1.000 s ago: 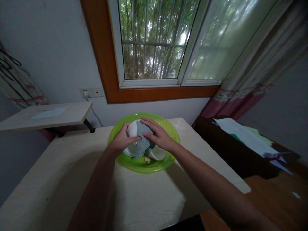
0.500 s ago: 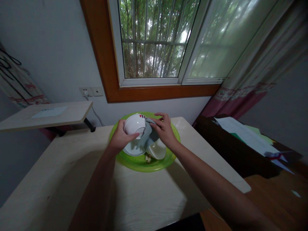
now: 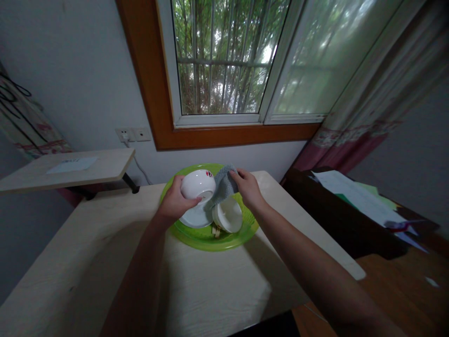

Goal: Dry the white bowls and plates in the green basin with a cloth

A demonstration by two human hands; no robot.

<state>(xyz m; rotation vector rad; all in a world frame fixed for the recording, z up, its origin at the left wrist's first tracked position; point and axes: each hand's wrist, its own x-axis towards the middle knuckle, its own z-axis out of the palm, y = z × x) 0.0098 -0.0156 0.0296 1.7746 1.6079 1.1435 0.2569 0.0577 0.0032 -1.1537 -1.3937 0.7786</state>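
Note:
My left hand (image 3: 174, 203) grips a white bowl (image 3: 197, 183) with a small red mark, tilted above a round green basin (image 3: 242, 232) on the pale table (image 3: 196, 285). To its right, my right hand (image 3: 248, 187) is closed on a grey cloth (image 3: 223, 185) that touches the bowl's right side. Inside the basin lie a white plate (image 3: 195, 217) under the held bowl and a second white bowl (image 3: 228, 215) lying on its side. Something small and pale pokes out beneath that second bowl.
A window with bars is in the wall behind the table. A small side shelf (image 3: 66, 169) with a paper stands at the left, near a wall socket (image 3: 133, 135). A dark cabinet (image 3: 347, 220) covered with papers is at the right, by a curtain.
My left hand has lifted the bowl out of the basin. My right hand drew the cloth off the bowl and up to its right side.

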